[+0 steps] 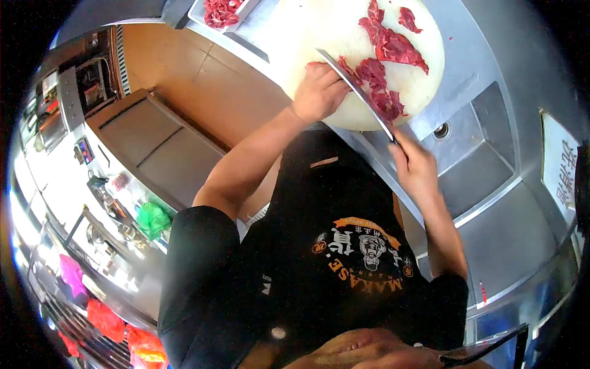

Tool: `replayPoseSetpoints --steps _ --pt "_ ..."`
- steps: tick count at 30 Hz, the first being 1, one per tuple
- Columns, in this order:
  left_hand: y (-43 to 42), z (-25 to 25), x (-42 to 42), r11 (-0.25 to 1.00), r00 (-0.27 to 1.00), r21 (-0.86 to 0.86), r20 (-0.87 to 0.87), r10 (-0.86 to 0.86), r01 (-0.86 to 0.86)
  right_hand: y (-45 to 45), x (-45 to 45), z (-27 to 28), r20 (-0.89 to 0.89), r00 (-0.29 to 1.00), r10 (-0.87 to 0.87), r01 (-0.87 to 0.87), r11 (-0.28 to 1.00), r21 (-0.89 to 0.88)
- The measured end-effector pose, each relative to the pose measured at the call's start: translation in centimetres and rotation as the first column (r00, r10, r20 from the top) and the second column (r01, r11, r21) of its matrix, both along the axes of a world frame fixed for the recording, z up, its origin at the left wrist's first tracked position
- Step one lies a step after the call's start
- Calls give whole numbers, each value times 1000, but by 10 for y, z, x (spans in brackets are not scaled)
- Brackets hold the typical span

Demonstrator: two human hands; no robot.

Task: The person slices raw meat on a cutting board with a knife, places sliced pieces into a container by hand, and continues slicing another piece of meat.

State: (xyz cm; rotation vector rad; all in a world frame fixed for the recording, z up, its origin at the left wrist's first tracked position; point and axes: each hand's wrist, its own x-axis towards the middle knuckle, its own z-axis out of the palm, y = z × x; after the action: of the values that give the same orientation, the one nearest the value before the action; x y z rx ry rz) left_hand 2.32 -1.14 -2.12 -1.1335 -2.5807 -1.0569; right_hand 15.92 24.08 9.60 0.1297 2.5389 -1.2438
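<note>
Raw red meat lies in pieces on a round, pale cutting board. My right hand is wrapped round the handle of a kitchen knife, whose long blade slants across the board beside my left hand. With curled fingers, my left hand grips meat against the board, left of the blade; a bit of red shows at its fingertips. A larger slice of meat and a small scrap lie farther back on the board.
A white tray of cut meat stands at the top left. Right of the board is a steel sink basin with a drain. A counter with a green plastic bag stands on the left, beyond the tiled floor.
</note>
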Motion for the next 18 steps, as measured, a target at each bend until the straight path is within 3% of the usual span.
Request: replayPoseSetpoints --steps 4,7,10,12,14,15,16,17,18 --pt "3 6 0 999 1000 -34 -27 11 -12 5 22 12 63 998 -13 7 995 95" --pt "2 7 -3 1000 1000 -6 2 -12 12 -2 -1 3 205 979 9 -35 991 127" --pt "4 5 -3 999 1000 40 15 -6 6 -20 -23 -25 49 999 1 -5 996 91" --pt "5 5 -3 999 1000 45 4 -7 7 -40 -52 -55 -150 988 -26 32 999 39" --pt "3 8 -3 999 999 24 -17 -33 33 -57 -98 -72 -121 991 -54 56 998 17" --pt "1 6 -3 999 999 18 4 -45 45 -59 -126 -74 -59 996 -72 67 995 -75" --pt "0 4 -2 998 998 17 26 -60 60 -61 -146 -73 -79 991 -112 102 988 -117" --pt "0 2 -4 997 996 20 40 -78 77 -60 -156 -64 -174 976 -133 137 990 13" --pt "-1 2 -3 998 998 14 18 -65 65 -52 -155 -63 -231 952 -199 195 980 -43"
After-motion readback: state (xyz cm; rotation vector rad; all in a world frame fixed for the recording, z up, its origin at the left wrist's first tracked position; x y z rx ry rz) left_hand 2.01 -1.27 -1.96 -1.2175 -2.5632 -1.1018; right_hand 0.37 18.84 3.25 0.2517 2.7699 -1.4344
